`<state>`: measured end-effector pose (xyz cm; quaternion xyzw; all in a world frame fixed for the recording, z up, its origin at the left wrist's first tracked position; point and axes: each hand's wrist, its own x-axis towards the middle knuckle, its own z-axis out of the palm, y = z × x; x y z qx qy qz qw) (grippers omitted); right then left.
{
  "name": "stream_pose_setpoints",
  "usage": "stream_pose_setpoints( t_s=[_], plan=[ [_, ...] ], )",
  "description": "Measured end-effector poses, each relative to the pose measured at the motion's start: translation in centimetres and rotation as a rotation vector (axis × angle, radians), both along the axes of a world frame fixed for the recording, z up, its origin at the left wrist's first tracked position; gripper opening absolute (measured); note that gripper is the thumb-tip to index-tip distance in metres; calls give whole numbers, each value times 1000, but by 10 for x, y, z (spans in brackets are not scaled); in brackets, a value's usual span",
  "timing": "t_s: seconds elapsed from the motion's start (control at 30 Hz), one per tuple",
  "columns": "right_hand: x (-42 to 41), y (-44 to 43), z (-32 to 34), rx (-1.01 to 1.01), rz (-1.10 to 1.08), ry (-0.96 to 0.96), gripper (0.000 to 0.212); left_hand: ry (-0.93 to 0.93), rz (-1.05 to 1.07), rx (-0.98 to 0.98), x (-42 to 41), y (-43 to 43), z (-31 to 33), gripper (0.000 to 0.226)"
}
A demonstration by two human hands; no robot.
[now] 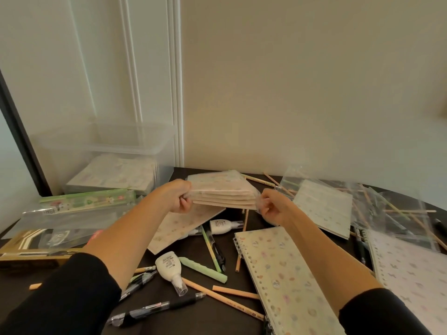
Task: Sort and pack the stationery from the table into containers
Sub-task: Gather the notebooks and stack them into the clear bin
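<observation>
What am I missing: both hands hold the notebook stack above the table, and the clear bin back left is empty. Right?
Wrong on the bin. The head view shows the clear bin already holds a pile of patterned notebooks, seen through its wall. The rest stands: the left hand and right hand hold the notebook stack above the table.

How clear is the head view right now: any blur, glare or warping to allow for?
Head view: soft, warm, even light, no hard shadows; wide-angle bends the far edge of the dark table; the clear plastic storage box nearly vanishes against the wall; the pale pink notebook stack, gripped by the left hand and right hand, looks slightly soft.
</observation>
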<state>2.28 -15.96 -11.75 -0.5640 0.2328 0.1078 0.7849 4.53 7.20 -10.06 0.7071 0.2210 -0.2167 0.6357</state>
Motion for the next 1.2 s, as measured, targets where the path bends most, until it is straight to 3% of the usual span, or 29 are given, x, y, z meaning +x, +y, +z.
stream_pose_setpoints(
  t_s=[0.03,0.17,0.3,0.47,0.6,0.73,0.97,1.2],
  plan=[
    [-3,-4,0,43,-1,-6,10,-1,2,-36,0,-3,0,18],
    [-18,-13,3,113,-41,-28,45,-43,66,-177,0,-16,-4,19],
    [-29,3,7,400,-18,-140,49,-68,104,-250,-7,-33,-6,23],
    [-31,33,5,397,-49,-203,41,-78,13,-157,-22,-43,-8,26],
    [-20,30,4,287,-149,-134,35,-67,-145,22,-24,-34,-6,31],
    [-14,21,7,311,-216,-124,20,-167,-79,185,5,-26,-3,41],
    [-5,7,53,269,-360,-190,11,-123,-81,-58,50,-43,30,49],
    [6,8,137,325,-396,-227,8,-232,48,-168,73,-40,117,42]
  ],
)
